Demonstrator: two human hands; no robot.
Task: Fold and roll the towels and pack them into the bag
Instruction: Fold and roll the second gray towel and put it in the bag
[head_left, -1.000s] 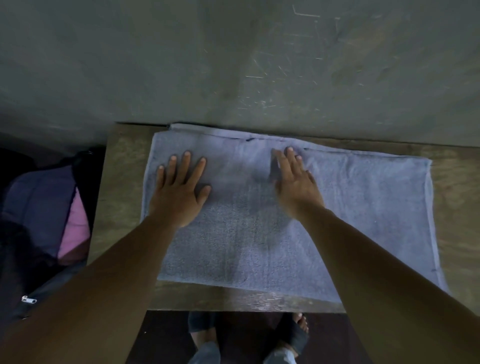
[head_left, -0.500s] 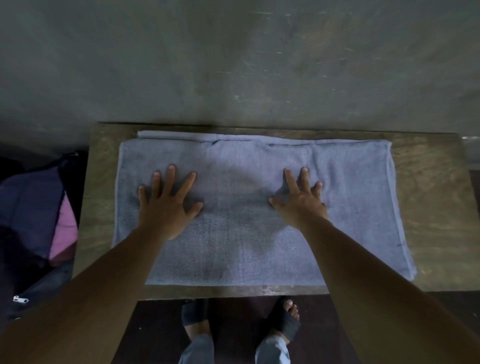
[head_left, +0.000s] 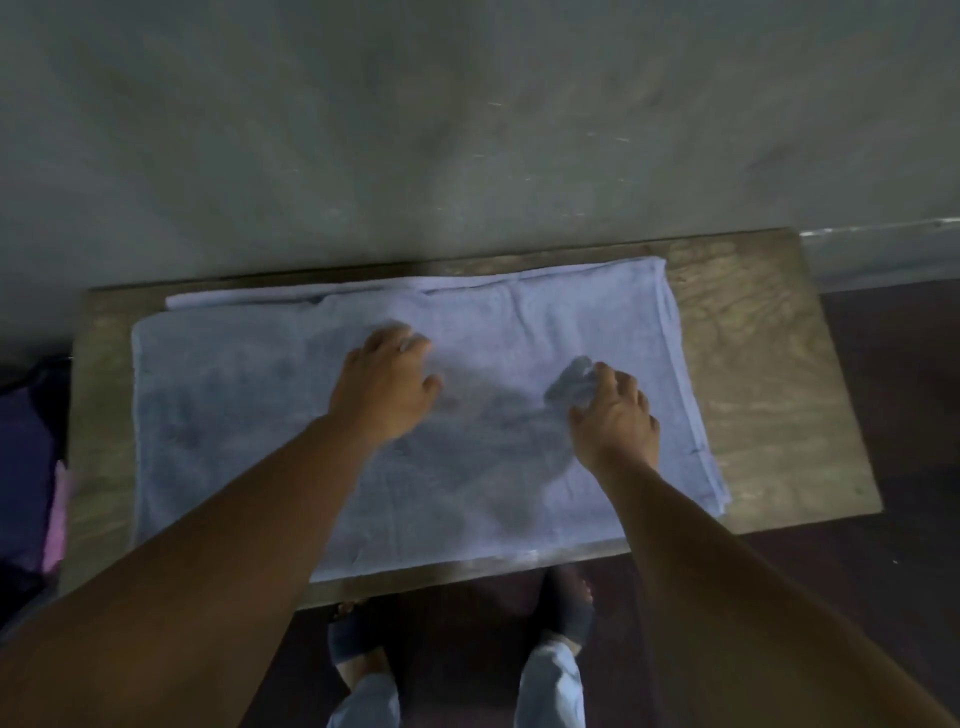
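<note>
1. Against a scuffed grey wall (head_left: 467, 130) at 12 o'clock: a worn wooden table (head_left: 769, 374), with dark floor (head_left: 898, 374) at 3 and 6 o'clock.
2. Spread across the table's centre: the pale blue towel (head_left: 249, 415), already folded, with a lower layer peeping out along the 12 o'clock edge.
3. Half a second back, both palms flat with fingers fanned. Now shifted toward 3 o'clock and curled.
4. Right hand (head_left: 615, 421): clenched on a raised tuft of towel in its 3 o'clock half.
5. Left hand (head_left: 384, 384): resting at the towel's middle, fingers bent down into the cloth. Too blurred to tell whether pinching or only pressing.
6. Probably the end of smoothing and the start of gathering cloth for another fold or the roll. Nothing rolled yet, and this towel not yet packed.
7. At 9 o'clock, off the table's edge: a dark purple bag (head_left: 26, 457) with a pink strip (head_left: 54, 525) showing, well apart from the towel.
8. Count: one towel in view, one table, one bag, two hands, two feet (head_left: 566, 608) at 6 o'clock below the table edge.
</note>
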